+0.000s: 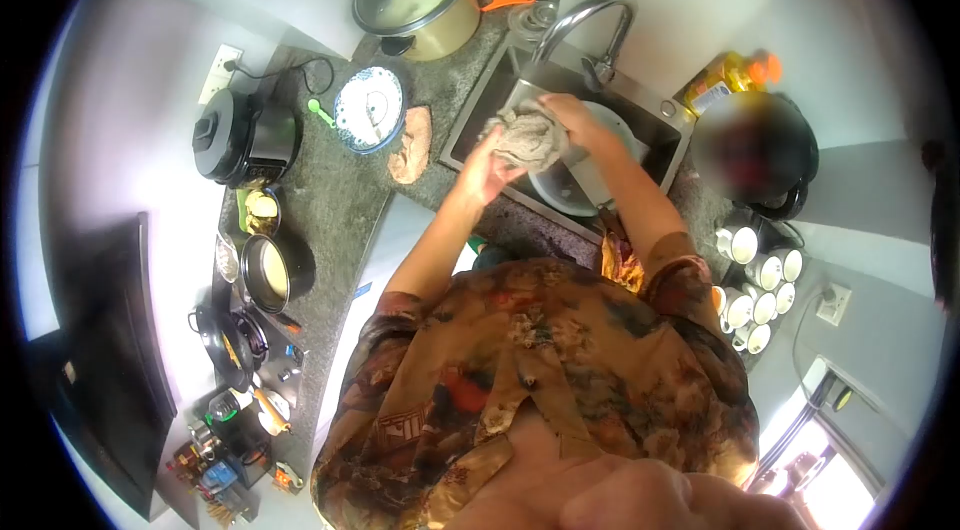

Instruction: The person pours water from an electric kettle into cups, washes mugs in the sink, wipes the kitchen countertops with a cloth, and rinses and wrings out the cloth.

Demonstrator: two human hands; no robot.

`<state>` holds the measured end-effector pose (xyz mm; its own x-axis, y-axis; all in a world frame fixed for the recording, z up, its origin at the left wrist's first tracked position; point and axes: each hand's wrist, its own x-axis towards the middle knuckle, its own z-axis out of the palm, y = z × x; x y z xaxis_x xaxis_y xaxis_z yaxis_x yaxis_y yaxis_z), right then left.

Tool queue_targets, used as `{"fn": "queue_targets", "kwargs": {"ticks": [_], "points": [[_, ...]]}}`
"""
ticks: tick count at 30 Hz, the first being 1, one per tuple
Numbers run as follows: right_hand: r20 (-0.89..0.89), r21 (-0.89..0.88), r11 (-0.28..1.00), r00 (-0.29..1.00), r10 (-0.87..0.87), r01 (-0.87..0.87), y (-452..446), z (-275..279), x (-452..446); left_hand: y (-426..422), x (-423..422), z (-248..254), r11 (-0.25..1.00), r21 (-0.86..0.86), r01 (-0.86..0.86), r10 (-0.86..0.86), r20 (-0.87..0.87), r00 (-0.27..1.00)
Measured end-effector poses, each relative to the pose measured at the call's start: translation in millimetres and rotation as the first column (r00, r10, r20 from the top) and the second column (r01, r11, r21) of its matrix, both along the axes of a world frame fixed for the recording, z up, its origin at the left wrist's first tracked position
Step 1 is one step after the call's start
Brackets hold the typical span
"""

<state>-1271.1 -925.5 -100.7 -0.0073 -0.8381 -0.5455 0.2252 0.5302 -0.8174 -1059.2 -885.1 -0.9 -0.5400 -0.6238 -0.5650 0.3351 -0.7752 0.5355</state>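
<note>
A bunched grey cloth (530, 138) is between my two hands at the near side of the metal sink (465, 120). My left hand (487, 170) grips its left side, fingers partly curled around it. My right hand (578, 122) is closed on its upper right side; the cloth hides some fingertips. Beneath my right forearm, a pale round basin (555, 192) sits in the sink, with a flat light-coloured piece over it that I cannot make out. The curved faucet (590, 10) arches above the cloth; whether water runs is unclear.
Left of the sink are a peach cloth (410, 145), a blue-patterned bowl (368, 110), a lidded pot (430, 40) and a black cooker (250, 140). On the right stand a yellow soap bottle (725, 80), a blurred dark round pot and several white mugs (765, 272).
</note>
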Motion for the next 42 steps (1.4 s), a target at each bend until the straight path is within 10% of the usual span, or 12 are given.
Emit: {"fn": "queue_targets", "kwargs": {"ticks": [2,6,10,13,17,23,26,30,33,39,42], "points": [[-0.706,-0.464,0.757,0.708,-0.003,-0.46,9,-30,-38,-12,30,-26,0.996,-0.03,-0.089,0.092,0.13,0.987],[-0.449,-0.147,0.986,0.893,0.001,-0.075,30,27,-35,-18,48,-32,0.989,-0.04,-0.146,0.149,0.09,0.985],[-0.035,-0.492,0.784,0.891,-0.452,0.378,47,70,44,-23,36,-40,0.959,0.156,-0.236,0.246,-0.047,0.968],[-0.117,-0.616,0.786,0.983,-0.143,0.042,89,123,121,-38,21,-71,0.945,0.154,-0.29,0.316,-0.187,0.93],[-0.854,-0.473,0.634,0.494,-0.162,-0.612,110,139,151,-64,8,-115,0.995,0.044,0.086,-0.056,-0.459,0.886],[-0.809,-0.27,0.954,0.568,-0.152,-0.129,16,89,83,-6,-54,-37,0.979,0.068,-0.194,0.194,-0.004,0.981],[-0.794,-0.522,0.8,0.51,-0.331,-0.294,55,110,116,-25,-19,-102,0.98,-0.195,-0.037,-0.096,-0.628,0.773],[-0.824,-0.538,0.725,0.449,-0.345,-0.431,57,67,118,-24,-6,-89,0.971,-0.209,-0.113,0.13,0.07,0.989],[-0.816,-0.296,0.931,0.564,-0.13,-0.213,26,67,66,-15,-25,-40,0.979,0.007,-0.204,0.202,0.102,0.974],[-0.387,-0.31,0.937,0.879,-0.28,0.162,28,25,-17,-38,20,-4,0.949,-0.267,-0.167,0.215,0.16,0.963],[-0.618,-0.582,0.811,0.618,-0.486,0.057,40,24,-28,-40,21,8,0.94,-0.303,-0.154,0.21,0.165,0.964]]}}
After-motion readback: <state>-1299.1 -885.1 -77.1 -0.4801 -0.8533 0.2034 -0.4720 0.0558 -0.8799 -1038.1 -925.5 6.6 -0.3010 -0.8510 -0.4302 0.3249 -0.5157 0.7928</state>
